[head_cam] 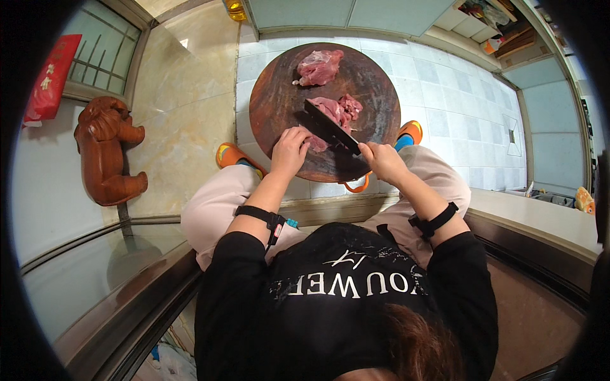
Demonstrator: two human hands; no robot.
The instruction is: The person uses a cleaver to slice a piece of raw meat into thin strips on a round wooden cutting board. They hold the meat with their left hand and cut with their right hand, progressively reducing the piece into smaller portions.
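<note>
My right hand [382,161] grips the handle of a dark-bladed cleaver [332,125], its blade slanting up and left across a round wooden chopping board [276,90]. Under and beside the blade lie raw meat slices [329,107], with a small heap of cut meat pieces [351,105] to their right. With bent fingers, my left hand [289,146] rests on a flat piece of raw meat [316,143] left of the blade. A larger chunk of raw meat [320,67] sits near the board's far edge.
An orange handle [358,185] sticks out at the board's near edge. The board stands low between my orange shoes [238,158] on a tiled floor [443,105]. A carved wooden animal figure [107,150] is at the left, and pale cabinets [352,16] stand beyond the board.
</note>
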